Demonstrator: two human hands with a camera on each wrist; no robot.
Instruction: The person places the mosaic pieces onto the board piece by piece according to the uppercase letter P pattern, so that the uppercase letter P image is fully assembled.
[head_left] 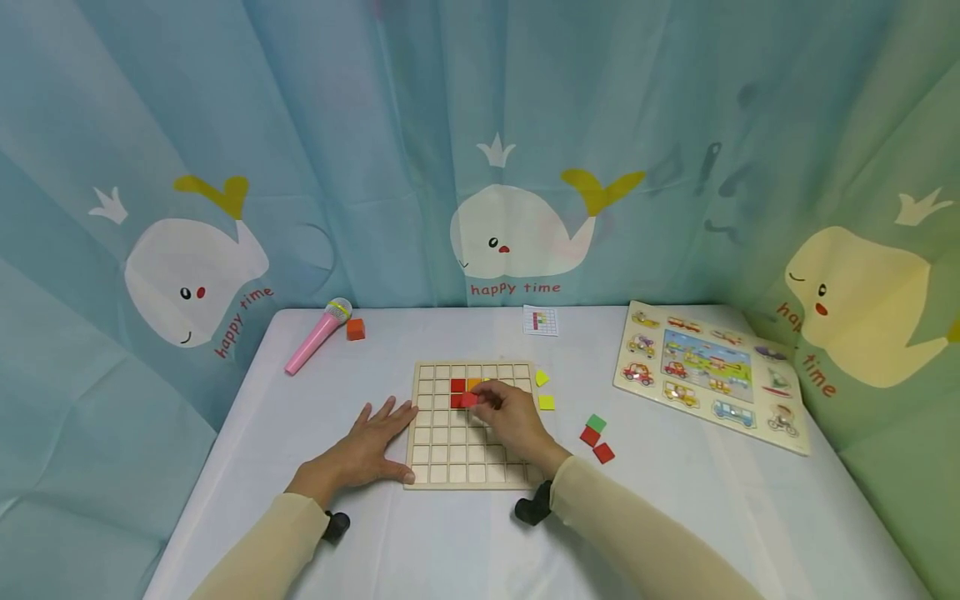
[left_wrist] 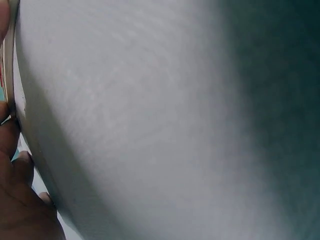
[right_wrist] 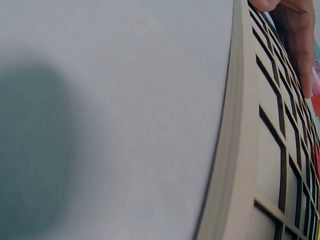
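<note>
A wooden grid board (head_left: 439, 455) lies flat on the white table. My left hand (head_left: 360, 450) has its fingers spread, with fingertips and thumb touching the board's left edge. Over the upper middle of the grid, my right hand (head_left: 519, 423) pinches a red square tile (head_left: 468, 400) between thumb and fingers. Red tiles (head_left: 457, 385) and an orange tile (head_left: 473, 384) sit in cells there; the right hand partly hides that area. At the left of the left wrist view are fingers (left_wrist: 22, 200) of the left hand. The right wrist view shows the board's rim (right_wrist: 235, 125) close up.
Right of the board lie yellow tiles (head_left: 546, 402), a green tile (head_left: 596, 422) and two red tiles (head_left: 603, 452). A small pattern card (head_left: 541, 321) is at the back. A vehicle puzzle (head_left: 622, 367) lies at right. A pink microphone (head_left: 315, 342) and orange cube (head_left: 356, 329) stand back left.
</note>
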